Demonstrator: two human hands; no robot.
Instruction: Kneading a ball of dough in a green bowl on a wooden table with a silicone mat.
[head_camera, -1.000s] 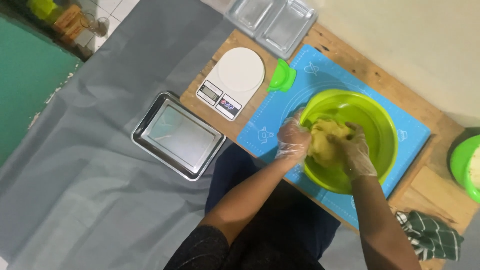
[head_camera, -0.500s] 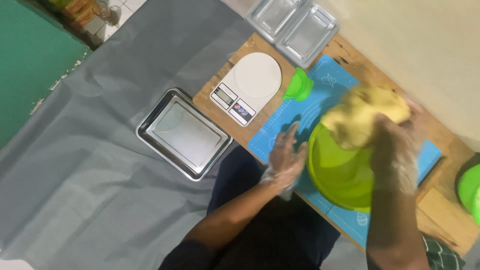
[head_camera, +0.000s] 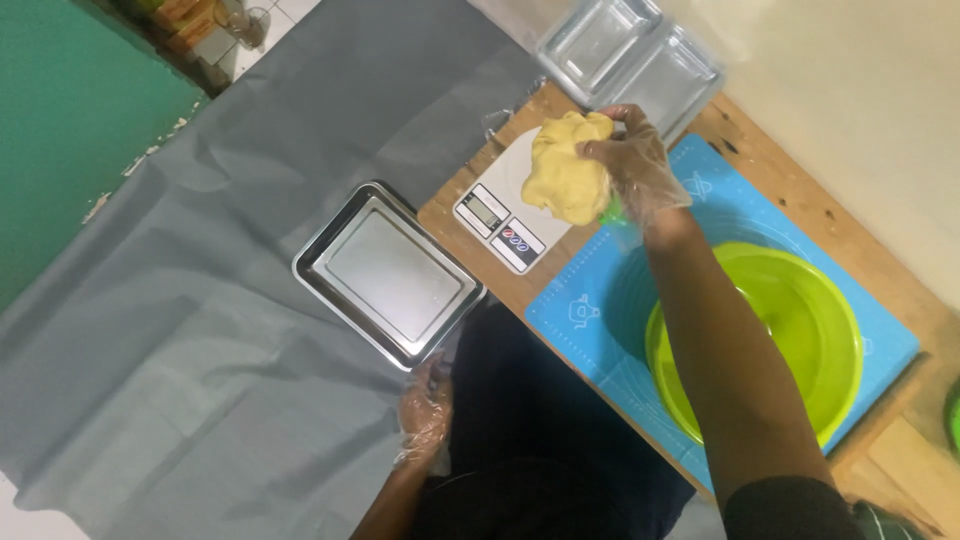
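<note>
Clutching the yellow dough lump (head_camera: 567, 178) in our gloved right hand (head_camera: 637, 168), fingers closed around its upper edge, we hold it over the white kitchen scale (head_camera: 505, 205); whether it rests on the platform we cannot tell. Just behind the grip sit clear plastic containers (head_camera: 632, 60); below our forearm the green bowl (head_camera: 800, 310) stands emptied on the blue mat (head_camera: 580, 310). Well away, our left hand (head_camera: 426, 413) hangs loose and empty, fingers relaxed, near the steel tray (head_camera: 388, 273). Nothing is portioned yet.
</note>
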